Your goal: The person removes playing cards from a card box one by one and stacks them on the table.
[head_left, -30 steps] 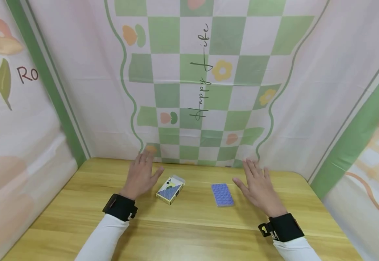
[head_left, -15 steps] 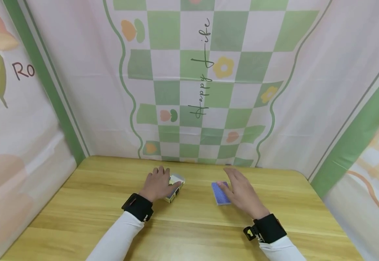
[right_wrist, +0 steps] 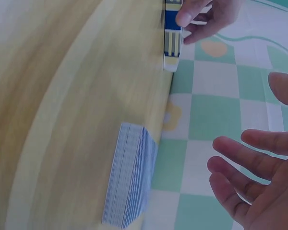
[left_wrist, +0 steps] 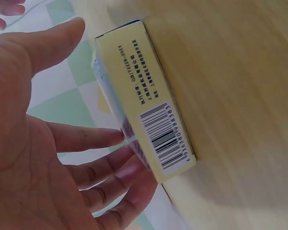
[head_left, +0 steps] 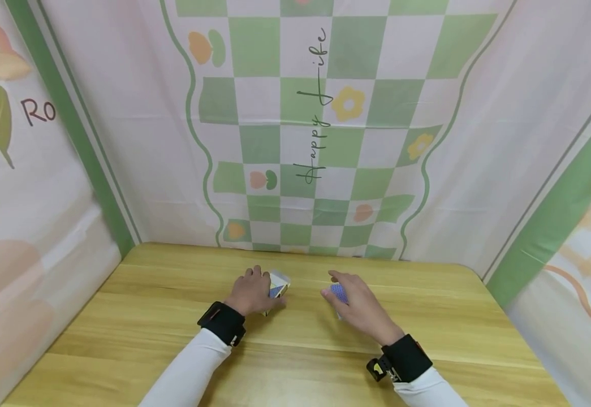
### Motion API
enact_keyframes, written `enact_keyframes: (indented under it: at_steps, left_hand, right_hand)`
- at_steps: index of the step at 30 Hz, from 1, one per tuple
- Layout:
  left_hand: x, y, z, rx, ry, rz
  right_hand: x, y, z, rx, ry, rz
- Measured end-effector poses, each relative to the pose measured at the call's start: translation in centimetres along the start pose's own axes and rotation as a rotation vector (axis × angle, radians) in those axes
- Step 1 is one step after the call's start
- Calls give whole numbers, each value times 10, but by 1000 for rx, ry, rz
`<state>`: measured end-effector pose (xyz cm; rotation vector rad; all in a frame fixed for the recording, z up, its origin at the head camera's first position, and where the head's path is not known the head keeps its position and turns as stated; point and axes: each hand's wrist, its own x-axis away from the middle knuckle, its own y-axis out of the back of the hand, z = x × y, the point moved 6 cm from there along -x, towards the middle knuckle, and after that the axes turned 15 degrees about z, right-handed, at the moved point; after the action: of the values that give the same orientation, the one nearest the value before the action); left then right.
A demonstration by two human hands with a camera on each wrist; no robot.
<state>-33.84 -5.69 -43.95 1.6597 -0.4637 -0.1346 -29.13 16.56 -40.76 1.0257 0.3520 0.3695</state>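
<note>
A playing card box (head_left: 278, 284) lies on the table left of centre, its white flap raised at the far end. My left hand (head_left: 250, 291) covers most of it. In the left wrist view, relaxed fingertips meet the upper side of the box (left_wrist: 146, 100), while the thumb (left_wrist: 57, 45) stands off its end. A squared deck of cards with blue-patterned backs (head_left: 339, 291) lies to the right, partly hidden under my right hand (head_left: 360, 302). The right wrist view shows the deck (right_wrist: 130, 177) apart from loosely spread fingers (right_wrist: 245, 163) that hold nothing.
The wooden table (head_left: 295, 362) stretches toward me in front of both hands. At its far edge hangs a green-and-white checked curtain (head_left: 302, 169), with more printed cloth (head_left: 35, 237) along the sides. Black bands (head_left: 407, 357) sit on both wrists.
Both hands have moved inward from the outer sides. The left has come over the card box and touches it; the right has come over the deck. Box and deck stay in place.
</note>
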Motion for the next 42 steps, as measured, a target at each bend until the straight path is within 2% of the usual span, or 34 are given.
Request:
enact_keyframes:
  at_steps: [6,10,19,22,25,31,37,42]
  left_hand:
    - [-3,-2,1,8,20,12]
    - [-5,-3,3,48,36,26]
    - [-7,-2,7,236,46,81]
    - [-7,-2,5,261,39,94]
    - [-6,0,4,243,36,70]
    - [-7,2,4,113,56,8]
    - [-6,4,-1,26,-28,-37]
    - [-4,3,-5,-5,-104,-64]
  right_hand:
    - [-2,-5,6,-11,9,16]
    - [-2,-8,9,-13,18,26]
    - [0,-10,15,-8,27,35]
    - [1,-10,15,2,26,35]
    - [3,-10,14,2,19,37]
    - [4,-11,13,-4,18,47]
    - [5,-13,12,6,28,46]
    - [5,-14,11,13,21,49]
